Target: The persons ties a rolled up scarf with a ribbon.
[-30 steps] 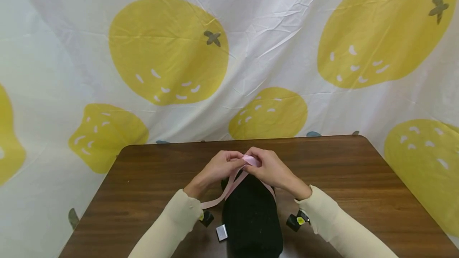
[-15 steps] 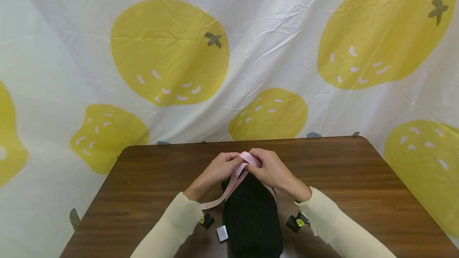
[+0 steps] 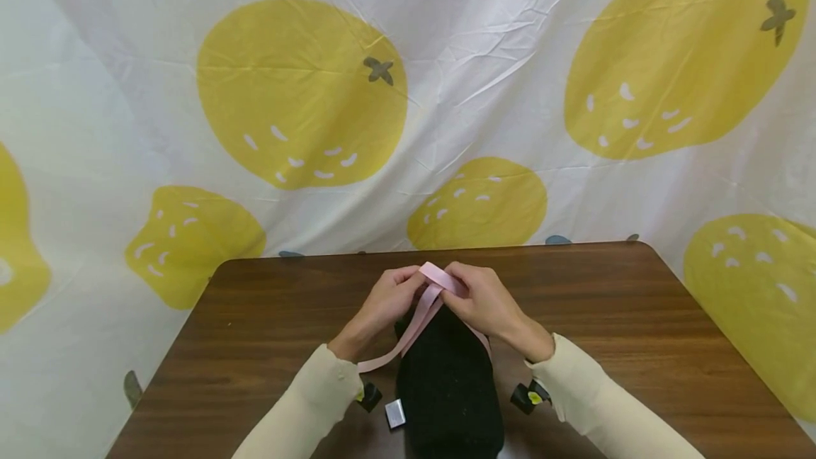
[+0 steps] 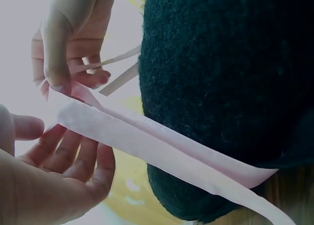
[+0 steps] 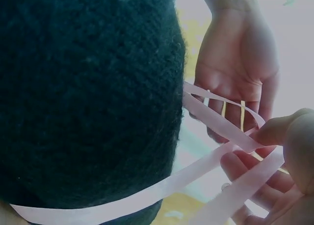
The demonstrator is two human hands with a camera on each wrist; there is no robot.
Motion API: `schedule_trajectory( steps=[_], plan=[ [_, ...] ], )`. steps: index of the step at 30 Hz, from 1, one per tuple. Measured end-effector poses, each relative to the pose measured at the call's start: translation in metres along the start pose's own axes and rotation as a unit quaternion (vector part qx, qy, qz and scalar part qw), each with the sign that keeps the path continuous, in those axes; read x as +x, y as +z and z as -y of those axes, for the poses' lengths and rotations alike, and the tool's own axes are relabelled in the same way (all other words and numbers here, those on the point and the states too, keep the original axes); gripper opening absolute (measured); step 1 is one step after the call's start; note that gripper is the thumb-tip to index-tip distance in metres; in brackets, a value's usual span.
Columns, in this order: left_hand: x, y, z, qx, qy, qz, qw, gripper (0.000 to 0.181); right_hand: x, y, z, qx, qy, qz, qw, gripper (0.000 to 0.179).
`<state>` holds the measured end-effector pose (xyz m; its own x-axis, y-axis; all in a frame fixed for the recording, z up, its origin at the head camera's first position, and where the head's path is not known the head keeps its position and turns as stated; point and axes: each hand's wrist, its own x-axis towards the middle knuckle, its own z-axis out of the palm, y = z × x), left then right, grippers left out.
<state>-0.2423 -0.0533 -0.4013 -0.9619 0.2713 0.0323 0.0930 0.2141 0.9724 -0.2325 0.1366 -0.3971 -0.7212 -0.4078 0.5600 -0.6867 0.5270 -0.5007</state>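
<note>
A pink ribbon (image 3: 421, 321) runs round a black fuzzy, rounded object (image 3: 449, 388), whose kind I cannot tell. Above its far end, both hands work on the ribbon. The left hand (image 3: 379, 303) pinches one side of a raised ribbon loop. From the right, the right hand (image 3: 491, 303) pinches the ribbon between thumb and fingers where strands cross. One loose tail hangs toward the left wrist. In the left wrist view a broad ribbon band (image 4: 132, 136) slants across the dark fuzz (image 4: 221, 77). The right wrist view shows strands (image 5: 216, 119) meeting at the right fingertips.
A brown wooden table (image 3: 274, 310) lies under everything. Beside the black object's left side is a small silvery square piece (image 3: 395, 414). A white cloth with yellow fruit prints (image 3: 299, 91) hangs behind the table. Small black devices (image 3: 524, 399) sit at both wrists.
The left hand has shifted slightly left, away from the right hand. The ribbon loop between them has risen and widened. The black object stays put.
</note>
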Motion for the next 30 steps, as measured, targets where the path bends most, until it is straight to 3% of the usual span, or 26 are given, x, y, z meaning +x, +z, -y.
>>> schedule_trajectory(
  steps=[9, 12, 19, 30],
  plan=[
    [0.0015, 0.0034, 0.0010, -0.057, 0.024, -0.032, 0.9975, 0.030, -0.0001, -0.0003, -0.0007, 0.016, 0.023, -0.009, 0.9996, 0.014],
    [0.0021, 0.0049, 0.0016, -0.085, 0.019, -0.043, 0.9952, 0.030, 0.0002, -0.0005, -0.0005, 0.027, 0.032, -0.009, 0.9991, 0.016],
    [0.0020, 0.0073, 0.0017, -0.157, 0.018, -0.080, 0.9842, 0.030, 0.0000, -0.0037, 0.0026, 0.056, 0.055, -0.001, 0.9969, 0.017],
    [-0.0013, 0.0069, 0.0011, -0.217, 0.043, -0.105, 0.9696, 0.032, -0.0041, -0.0091, 0.0026, 0.124, 0.091, 0.013, 0.9879, 0.008]
  ],
)
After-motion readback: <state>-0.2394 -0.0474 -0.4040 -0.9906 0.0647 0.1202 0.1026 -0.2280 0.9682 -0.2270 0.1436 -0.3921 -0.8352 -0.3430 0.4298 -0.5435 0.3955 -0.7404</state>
